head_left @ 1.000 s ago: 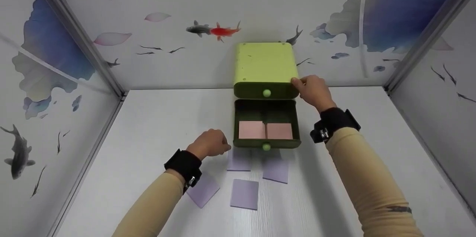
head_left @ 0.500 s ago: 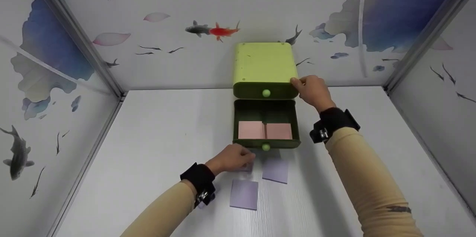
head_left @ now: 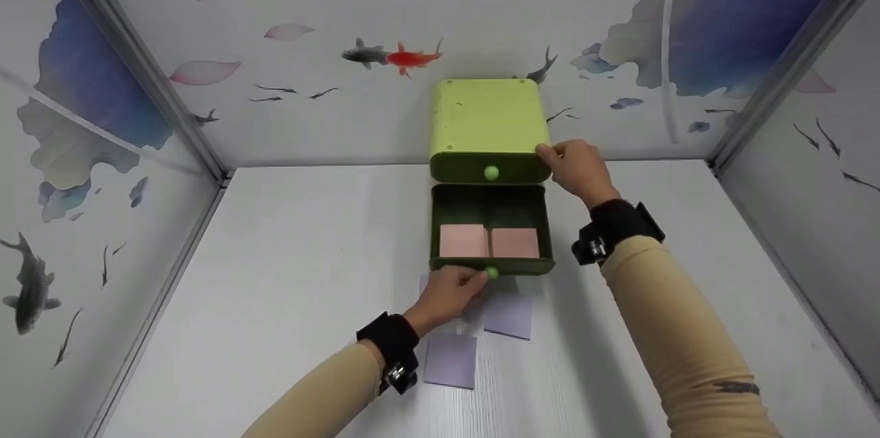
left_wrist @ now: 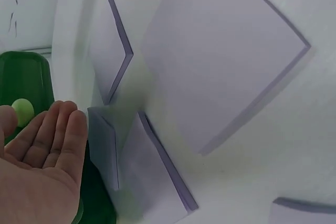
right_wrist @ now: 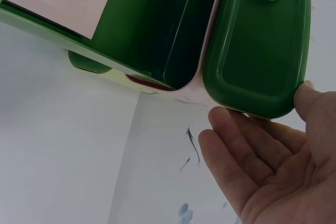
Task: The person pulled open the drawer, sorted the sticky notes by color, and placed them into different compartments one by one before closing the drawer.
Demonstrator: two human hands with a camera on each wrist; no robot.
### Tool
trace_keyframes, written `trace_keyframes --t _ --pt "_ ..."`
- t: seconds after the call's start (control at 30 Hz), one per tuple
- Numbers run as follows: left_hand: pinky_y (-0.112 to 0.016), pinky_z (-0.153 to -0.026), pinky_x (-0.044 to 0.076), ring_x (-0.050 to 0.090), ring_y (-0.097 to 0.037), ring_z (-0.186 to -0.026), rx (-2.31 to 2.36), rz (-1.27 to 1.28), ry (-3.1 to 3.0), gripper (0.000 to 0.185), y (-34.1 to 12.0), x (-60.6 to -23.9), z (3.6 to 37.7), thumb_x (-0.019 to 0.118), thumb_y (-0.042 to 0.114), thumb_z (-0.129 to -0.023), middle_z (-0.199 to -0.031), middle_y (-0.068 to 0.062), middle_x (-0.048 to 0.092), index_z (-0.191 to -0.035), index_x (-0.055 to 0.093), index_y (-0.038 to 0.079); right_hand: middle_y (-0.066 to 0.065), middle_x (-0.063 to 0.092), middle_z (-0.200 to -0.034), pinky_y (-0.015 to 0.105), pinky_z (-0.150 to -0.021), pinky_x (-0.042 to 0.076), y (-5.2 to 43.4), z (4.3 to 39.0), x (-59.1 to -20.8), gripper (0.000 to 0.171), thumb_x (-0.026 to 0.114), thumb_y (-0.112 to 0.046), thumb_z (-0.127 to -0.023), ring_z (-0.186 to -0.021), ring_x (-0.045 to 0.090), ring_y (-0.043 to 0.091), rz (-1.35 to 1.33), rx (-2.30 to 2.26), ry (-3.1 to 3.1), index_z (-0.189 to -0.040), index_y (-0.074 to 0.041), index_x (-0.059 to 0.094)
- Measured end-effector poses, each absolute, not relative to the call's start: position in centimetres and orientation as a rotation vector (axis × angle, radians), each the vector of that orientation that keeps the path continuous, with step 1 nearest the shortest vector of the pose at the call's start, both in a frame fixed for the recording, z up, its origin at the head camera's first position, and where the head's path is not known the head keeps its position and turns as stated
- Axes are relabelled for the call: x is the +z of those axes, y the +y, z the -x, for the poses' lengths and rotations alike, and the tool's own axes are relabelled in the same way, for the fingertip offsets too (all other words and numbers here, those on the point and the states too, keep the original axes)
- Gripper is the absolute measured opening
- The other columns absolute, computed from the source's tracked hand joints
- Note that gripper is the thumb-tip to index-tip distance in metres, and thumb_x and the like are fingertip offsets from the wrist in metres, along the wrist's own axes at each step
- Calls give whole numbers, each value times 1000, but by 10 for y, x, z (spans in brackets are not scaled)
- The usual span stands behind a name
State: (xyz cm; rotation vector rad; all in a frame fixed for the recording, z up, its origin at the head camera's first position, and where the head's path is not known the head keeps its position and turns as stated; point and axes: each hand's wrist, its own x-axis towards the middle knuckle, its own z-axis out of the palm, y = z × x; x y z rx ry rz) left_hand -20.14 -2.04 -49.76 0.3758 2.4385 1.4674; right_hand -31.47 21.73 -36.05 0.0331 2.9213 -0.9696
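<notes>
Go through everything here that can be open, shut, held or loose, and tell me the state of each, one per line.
Lower drawer: pulled out, open.
Upper drawer: pushed in, shut.
Pink notes: two, lying flat inside the lower drawer.
Purple notes: loose on the table, flat, unheld.
Left hand: at the lower drawer's knob, fingers straight in the wrist view.
Right hand: fingers straight, thumb pressing the cabinet's right front corner.

No readable text, label, brand or number shows on anything
</notes>
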Motion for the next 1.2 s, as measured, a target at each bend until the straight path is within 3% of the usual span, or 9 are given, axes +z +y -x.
trace_keyframes --t 0.23,0.63,1.07,1.2 --pt "-22 -55 33 41 -8 -56 1601 -318 2392 51 -11 -503 203 55 40 -99 -58 7 44 -74 63 -4 21 69 -100 45 -83 50 218 316 -363 56 40 -48 -103 -92 65 30 -15 -961 2938 -118 -1 67" --pt "-23 -52 33 42 -8 -56 1676 -262 2373 48 -5 -504 202 57 39 -98 -60 5 49 -77 67 -3 23 67 -111 51 -93 49 219 319 -358 62 39 -50 -102 -102 64 34 -27 -937 2901 -127 2 62" --pt "-22 -57 42 52 -7 -61 1681 -192 2434 42 -2 -489 213 59 47 -95 -77 -11 69 -71 70 14 23 64 -123 53 -97 47 219 320 -355 61 40 -48 -102 -114 59 37 -31 -914 2907 -126 4 62" --pt "-23 -58 42 52 -8 -62 1687 -184 2408 42 -1 -487 218 59 46 -95 -74 -7 68 -71 70 15 22 66 -113 49 -88 49 218 319 -356 60 39 -49 -102 -102 61 34 -19 -897 2923 -117 2 67"
